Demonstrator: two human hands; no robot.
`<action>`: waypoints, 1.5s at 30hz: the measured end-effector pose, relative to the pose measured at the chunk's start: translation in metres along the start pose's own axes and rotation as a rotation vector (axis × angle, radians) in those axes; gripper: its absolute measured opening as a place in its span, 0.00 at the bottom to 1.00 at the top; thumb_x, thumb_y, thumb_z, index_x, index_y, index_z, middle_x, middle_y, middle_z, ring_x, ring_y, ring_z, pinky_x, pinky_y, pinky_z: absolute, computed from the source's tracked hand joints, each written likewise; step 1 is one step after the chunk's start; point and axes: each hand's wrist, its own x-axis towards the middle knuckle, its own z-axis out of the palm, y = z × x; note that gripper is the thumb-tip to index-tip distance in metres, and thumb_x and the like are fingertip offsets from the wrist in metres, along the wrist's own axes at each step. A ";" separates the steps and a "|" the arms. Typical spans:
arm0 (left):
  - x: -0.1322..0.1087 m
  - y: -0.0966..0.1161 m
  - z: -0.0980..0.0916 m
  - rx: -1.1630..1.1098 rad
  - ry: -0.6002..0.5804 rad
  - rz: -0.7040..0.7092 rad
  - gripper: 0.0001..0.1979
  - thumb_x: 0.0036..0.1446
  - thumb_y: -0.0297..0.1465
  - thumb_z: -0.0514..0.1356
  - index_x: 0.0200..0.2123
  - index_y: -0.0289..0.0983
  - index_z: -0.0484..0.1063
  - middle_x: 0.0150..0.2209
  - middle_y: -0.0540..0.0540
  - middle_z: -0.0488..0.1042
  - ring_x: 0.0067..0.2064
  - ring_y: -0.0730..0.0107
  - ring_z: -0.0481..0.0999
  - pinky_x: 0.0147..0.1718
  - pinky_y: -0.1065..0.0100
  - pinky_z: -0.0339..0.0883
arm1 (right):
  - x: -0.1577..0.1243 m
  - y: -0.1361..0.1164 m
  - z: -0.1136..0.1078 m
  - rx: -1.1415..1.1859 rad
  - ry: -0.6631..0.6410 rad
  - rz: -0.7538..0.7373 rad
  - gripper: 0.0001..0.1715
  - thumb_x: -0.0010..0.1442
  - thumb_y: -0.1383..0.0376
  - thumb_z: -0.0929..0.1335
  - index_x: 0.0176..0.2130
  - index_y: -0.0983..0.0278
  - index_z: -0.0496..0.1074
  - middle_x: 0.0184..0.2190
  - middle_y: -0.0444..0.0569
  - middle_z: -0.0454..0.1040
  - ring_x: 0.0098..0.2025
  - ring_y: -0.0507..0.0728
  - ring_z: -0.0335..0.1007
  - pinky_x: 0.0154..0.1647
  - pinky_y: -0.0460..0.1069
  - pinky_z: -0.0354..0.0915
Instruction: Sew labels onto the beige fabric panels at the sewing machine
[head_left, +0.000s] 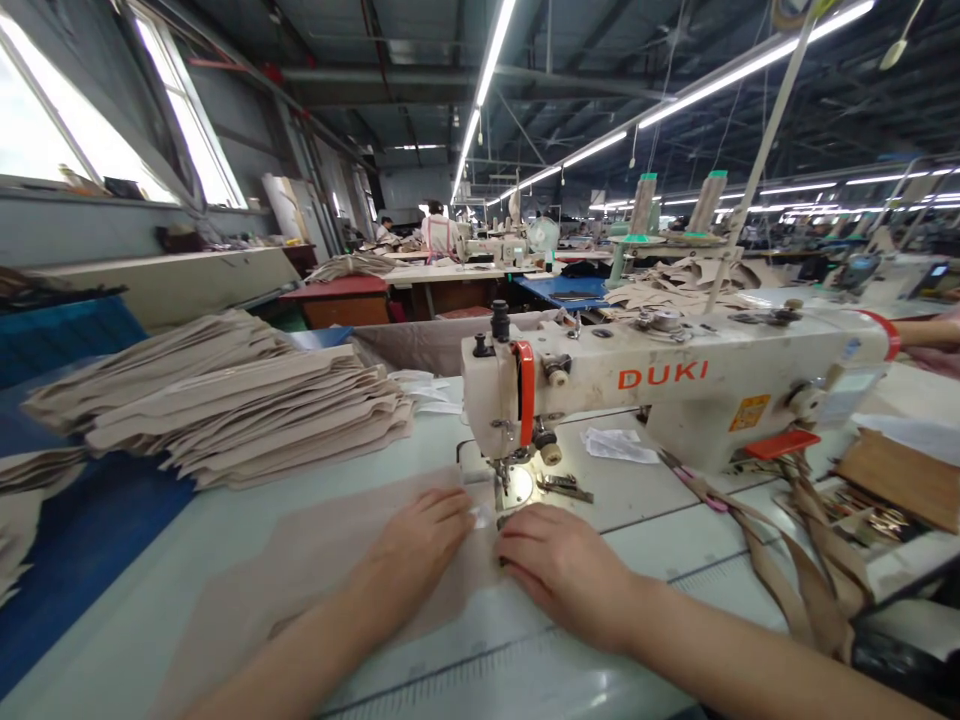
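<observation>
A thin beige fabric piece (300, 540) lies on the pale sewing table, its right edge close to the presser foot. My left hand (424, 535) rests flat on it, fingers stretched toward the needle. A small whitish scrap, perhaps a label (478, 516), shows at those fingertips. On the right, my right hand (562, 570) has its fingers curled down at the fabric's edge, just in front of the bright needle plate (519, 484). Its fingertips are partly hidden. Above both hands stands the white sewing machine (577, 390) with its needle area lit.
Stacked beige fabric pieces (285, 410) occupy the left side. White labels (619, 445) lie under the machine arm. Scissors (694, 482), beige straps (772, 570) and a tray of small metal parts (877, 520) are at right. Another person's arm (926, 333) reaches in behind the machine.
</observation>
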 end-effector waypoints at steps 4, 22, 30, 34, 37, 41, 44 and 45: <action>-0.001 -0.001 0.003 -0.015 -0.100 -0.002 0.15 0.63 0.22 0.50 0.42 0.37 0.76 0.46 0.43 0.79 0.49 0.62 0.75 0.49 0.58 0.71 | -0.005 -0.008 0.003 0.056 -0.082 -0.089 0.10 0.67 0.67 0.64 0.44 0.66 0.74 0.46 0.53 0.76 0.51 0.57 0.69 0.56 0.51 0.63; 0.012 0.011 0.006 0.038 -0.212 0.012 0.13 0.60 0.16 0.52 0.36 0.36 0.71 0.37 0.45 0.75 0.38 0.62 0.73 0.40 0.62 0.69 | -0.008 -0.009 0.009 0.071 -0.051 -0.059 0.11 0.68 0.69 0.62 0.45 0.66 0.73 0.47 0.53 0.76 0.51 0.57 0.68 0.57 0.51 0.62; -0.001 0.010 0.013 -0.033 -0.227 -0.054 0.13 0.58 0.15 0.53 0.37 0.36 0.71 0.39 0.46 0.75 0.41 0.61 0.73 0.43 0.61 0.70 | -0.008 -0.008 0.009 0.055 -0.050 -0.060 0.12 0.68 0.69 0.62 0.46 0.67 0.73 0.47 0.53 0.75 0.52 0.58 0.68 0.57 0.51 0.62; -0.001 0.010 0.016 -0.035 -0.199 -0.042 0.13 0.57 0.15 0.53 0.40 0.36 0.71 0.40 0.46 0.75 0.42 0.61 0.74 0.44 0.61 0.70 | -0.009 -0.008 0.010 0.058 -0.061 -0.061 0.12 0.67 0.70 0.62 0.46 0.67 0.72 0.47 0.54 0.75 0.52 0.58 0.68 0.57 0.51 0.62; -0.003 0.010 0.019 -0.035 -0.178 -0.046 0.14 0.57 0.15 0.53 0.41 0.36 0.71 0.40 0.45 0.75 0.42 0.62 0.74 0.45 0.61 0.70 | -0.009 -0.008 0.010 0.055 -0.063 -0.060 0.12 0.67 0.70 0.62 0.46 0.66 0.72 0.47 0.54 0.75 0.52 0.58 0.68 0.57 0.51 0.62; -0.005 0.011 0.022 -0.048 -0.165 -0.070 0.15 0.57 0.15 0.52 0.41 0.36 0.71 0.39 0.45 0.75 0.41 0.61 0.74 0.44 0.60 0.70 | -0.007 -0.008 0.009 0.050 -0.065 -0.056 0.11 0.67 0.70 0.62 0.45 0.67 0.73 0.46 0.54 0.75 0.51 0.58 0.68 0.57 0.51 0.62; -0.005 0.011 0.021 -0.044 -0.149 -0.056 0.16 0.57 0.14 0.51 0.43 0.36 0.70 0.40 0.45 0.75 0.42 0.61 0.73 0.45 0.60 0.70 | -0.007 -0.008 0.008 0.055 -0.067 -0.059 0.12 0.67 0.70 0.62 0.45 0.67 0.73 0.46 0.54 0.75 0.51 0.58 0.68 0.57 0.51 0.62; -0.005 0.011 0.021 -0.043 -0.143 -0.050 0.17 0.56 0.14 0.51 0.43 0.36 0.70 0.40 0.45 0.75 0.42 0.60 0.73 0.45 0.60 0.70 | -0.007 -0.008 0.008 0.058 -0.070 -0.060 0.12 0.68 0.70 0.61 0.45 0.67 0.73 0.46 0.54 0.75 0.51 0.58 0.68 0.57 0.51 0.62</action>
